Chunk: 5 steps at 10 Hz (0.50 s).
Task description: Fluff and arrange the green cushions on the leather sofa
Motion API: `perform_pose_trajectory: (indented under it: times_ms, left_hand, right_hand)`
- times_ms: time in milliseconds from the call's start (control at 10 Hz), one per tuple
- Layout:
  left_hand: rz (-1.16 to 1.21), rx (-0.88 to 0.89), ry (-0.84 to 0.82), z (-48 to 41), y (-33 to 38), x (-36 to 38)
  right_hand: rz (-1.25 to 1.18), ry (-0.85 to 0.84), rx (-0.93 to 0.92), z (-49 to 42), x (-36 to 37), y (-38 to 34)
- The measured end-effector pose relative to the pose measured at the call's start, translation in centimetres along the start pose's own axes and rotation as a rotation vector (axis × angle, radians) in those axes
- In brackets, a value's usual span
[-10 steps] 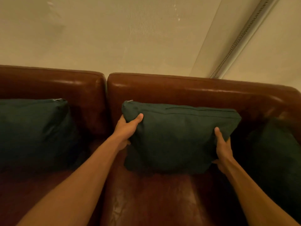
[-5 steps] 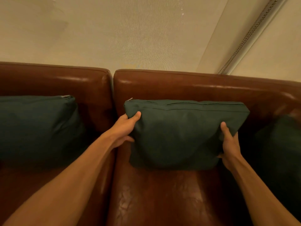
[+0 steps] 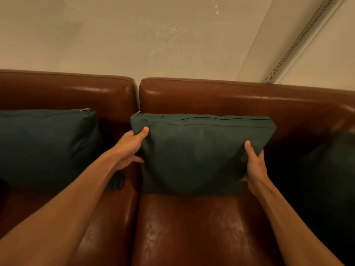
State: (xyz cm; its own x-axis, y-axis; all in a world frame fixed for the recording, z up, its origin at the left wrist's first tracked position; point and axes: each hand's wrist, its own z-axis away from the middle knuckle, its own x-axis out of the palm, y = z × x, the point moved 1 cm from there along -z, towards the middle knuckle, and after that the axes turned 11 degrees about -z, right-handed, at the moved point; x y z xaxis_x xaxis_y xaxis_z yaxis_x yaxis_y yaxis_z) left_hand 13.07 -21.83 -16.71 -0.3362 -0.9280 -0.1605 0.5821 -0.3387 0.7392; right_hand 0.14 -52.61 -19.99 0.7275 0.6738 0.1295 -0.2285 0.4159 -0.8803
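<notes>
We note the left hand (image 3: 130,148) gripping the middle cushion (image 3: 197,156) at the cushion's 10 o'clock edge. The thumb lies on the front face and the fingers go round behind the side, mostly hidden.

The right hand (image 3: 256,166) grips the same cushion at its 4 o'clock edge, thumb up along the front face, fingers tucked behind and out of our sight. Both forearms reach in from 7 and 5 o'clock of the view.

The cushion stands upright on the right-hand seat of the sofa (image 3: 192,233). Its bottom edge touches the seat and its back is against the backrest (image 3: 230,100). Its zip (image 3: 207,118) runs along the top edge, with the pull at the 11 o'clock corner. The front face bulges between the two hands.

At 9 o'clock of the middle cushion, a second cushion (image 3: 44,146) leans against the left backrest, apart from the first, with the left arm crossing in front of its lower corner. At 3 o'clock a third cushion (image 3: 330,179) sits in deep shadow by the sofa's end, and we cannot tell how it lies.

At 12 o'clock, above the backrest, we see a pale wall (image 3: 134,35). A bead cord (image 3: 299,39) runs slantwise at 1 o'clock.
</notes>
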Motion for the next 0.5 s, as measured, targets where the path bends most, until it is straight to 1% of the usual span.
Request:
perform_pose_trajectory:
  times_ms: [100, 300, 400, 500]
  left_hand:
    - [0.034, -0.009, 0.014, 0.3, -0.5, 0.1]
    - [0.06, 0.013, 0.159, 0.2, -1.8, 1.0]
    - [0.025, 0.01, 0.205, 0.2, -2.7, 1.2]
    - [-0.037, -0.032, 0.22, 1.3, -4.7, 1.1]
  right_hand:
    - [0.053, 0.009, -0.028, 0.1, 0.1, 0.6]
    - [0.1, 0.039, -0.031, -0.2, -0.6, 1.0]
    - [0.124, 0.035, -0.051, 0.4, -1.0, 0.6]
    - [0.216, 0.047, -0.043, 2.2, -1.7, 0.5]
